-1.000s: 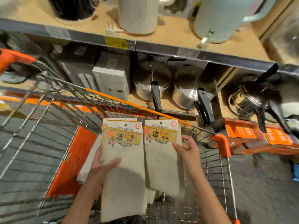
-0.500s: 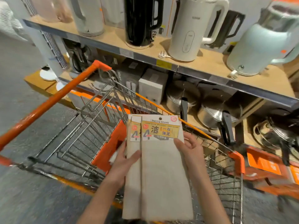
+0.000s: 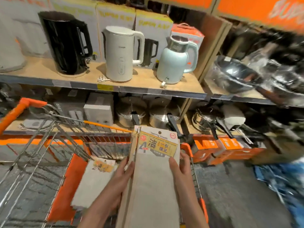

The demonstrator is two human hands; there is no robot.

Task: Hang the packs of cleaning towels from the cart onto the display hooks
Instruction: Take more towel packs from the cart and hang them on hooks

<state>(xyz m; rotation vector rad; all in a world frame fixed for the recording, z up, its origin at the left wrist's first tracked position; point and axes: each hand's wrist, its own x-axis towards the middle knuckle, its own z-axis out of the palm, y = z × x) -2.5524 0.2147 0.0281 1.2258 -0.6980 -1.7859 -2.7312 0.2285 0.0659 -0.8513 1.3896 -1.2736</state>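
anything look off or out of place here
Mostly fine. The held towel packs are not squared up: the rear one sticks out past the front one's left edge. A loose white plug lies beside the white kettle on the shelf.

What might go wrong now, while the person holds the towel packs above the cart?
The left hand and right hand hold the stacked towel packs only by the edges, so the back pack may slip into the cart. No display hooks are in view, and the picture is blurred at its edges, so the packs might brush the pots while turning.
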